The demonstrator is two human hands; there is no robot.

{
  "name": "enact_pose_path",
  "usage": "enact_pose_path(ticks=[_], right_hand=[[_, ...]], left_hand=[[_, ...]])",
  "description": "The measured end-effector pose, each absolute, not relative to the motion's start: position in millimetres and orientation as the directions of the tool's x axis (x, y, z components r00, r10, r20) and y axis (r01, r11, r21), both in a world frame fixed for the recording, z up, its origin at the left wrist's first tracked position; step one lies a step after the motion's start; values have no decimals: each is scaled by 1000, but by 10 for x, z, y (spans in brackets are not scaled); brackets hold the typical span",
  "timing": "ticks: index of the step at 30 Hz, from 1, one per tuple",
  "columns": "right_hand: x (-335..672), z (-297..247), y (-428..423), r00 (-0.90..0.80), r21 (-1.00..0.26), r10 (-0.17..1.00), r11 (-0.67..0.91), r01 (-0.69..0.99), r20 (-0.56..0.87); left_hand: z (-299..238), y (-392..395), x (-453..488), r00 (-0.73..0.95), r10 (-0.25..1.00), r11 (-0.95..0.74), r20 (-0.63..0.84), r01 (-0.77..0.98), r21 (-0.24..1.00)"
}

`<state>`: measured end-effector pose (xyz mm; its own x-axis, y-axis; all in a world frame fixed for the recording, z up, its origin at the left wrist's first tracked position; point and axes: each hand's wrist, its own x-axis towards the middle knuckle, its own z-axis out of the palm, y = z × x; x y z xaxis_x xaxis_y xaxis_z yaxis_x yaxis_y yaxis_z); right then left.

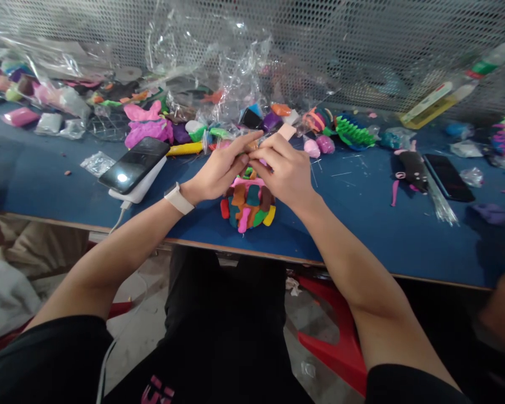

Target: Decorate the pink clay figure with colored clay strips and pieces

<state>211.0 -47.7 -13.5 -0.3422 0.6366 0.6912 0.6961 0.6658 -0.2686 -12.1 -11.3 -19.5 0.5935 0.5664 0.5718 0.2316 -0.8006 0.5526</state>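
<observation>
A multicoloured modelling-clay piece (252,196) stands near the table's front edge, covered in orange, teal, brown, pink, green and yellow patches. Over its top my two hands meet at the fingertips. My left hand (219,174), a pale band on its wrist, has thumb and fingers brought together. My right hand (288,171) pinches with thumb and index finger against the left fingertips. What lies between the fingers is hidden; a little orange-brown clay (251,146) shows there. A flat peach-coloured strip (287,132) sticks out behind my right fingers; whether it is held I cannot tell.
Clay lumps and plastic bags (210,67) line the back against a perforated metal panel. To the left lie a phone (137,163) and a cabled white power bank (145,182). At right are a dark clay mouse (411,168), another phone (448,177) and a bottle (458,90).
</observation>
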Motion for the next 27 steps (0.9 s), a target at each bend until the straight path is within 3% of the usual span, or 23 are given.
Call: enact_pose_path(ticks=[4, 8, 14, 18, 27], right_hand=[[2283, -65, -420, -214, -341, 616, 654, 676, 758], [2590, -122, -228, -20, -459, 590, 649, 607, 807], [2571, -255, -163, -176, -458, 640, 688, 563, 748], [2314, -208, -324, -184, -447, 655, 667, 596, 732], [2224, -190, -389, -228, -354, 620, 669, 654, 751]], left_hand=[[-135, -1, -261, 480, 532, -847, 698, 304, 436], [-131, 151, -407, 320, 645, -762, 694, 335, 554], [-221, 164, -360, 468, 590, -806, 657, 304, 507], [-246, 42, -255, 560, 570, -810, 601, 260, 526], [-246, -90, -132, 565, 572, -805, 595, 244, 541]])
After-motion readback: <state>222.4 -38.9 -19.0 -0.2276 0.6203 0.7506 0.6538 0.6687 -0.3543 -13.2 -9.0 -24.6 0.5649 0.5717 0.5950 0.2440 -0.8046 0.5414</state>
